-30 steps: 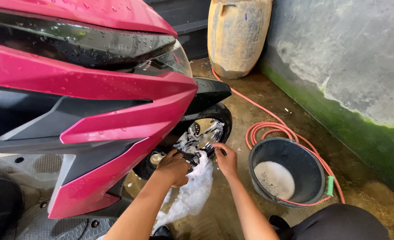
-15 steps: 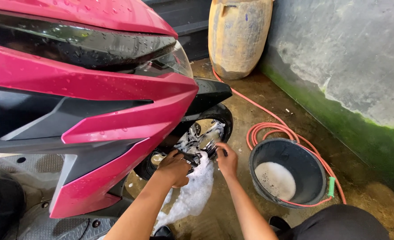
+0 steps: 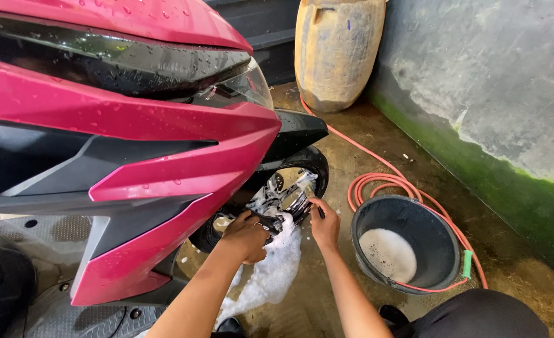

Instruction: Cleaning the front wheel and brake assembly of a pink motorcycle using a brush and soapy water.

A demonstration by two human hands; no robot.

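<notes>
one pink scooter [image 3: 133, 131] with black trim fills the left side, beaded with water drops. under its nose sits one front wheel [image 3: 270, 200], black tyre and silver rim, coated in white foam [image 3: 270, 269] that spills in one patch onto the wet floor [image 3: 327, 294]. two bare hands work at that wheel. the left hand [image 3: 247, 235] is curled closed against the lower rim, gripping something dark; what it is cannot be told. the right hand [image 3: 324, 222] is just beside it, fingers bent and pinched on a small dark thing at the rim's edge, too small to tell. right of the hands stands one black bucket [image 3: 442, 241] holding soapy water. one orange hose [image 3: 377, 181] loops around the bucket. behind, one tan barrel [image 3: 336, 50] stands by the grey wall [image 3: 496, 94], green along its foot.
</notes>
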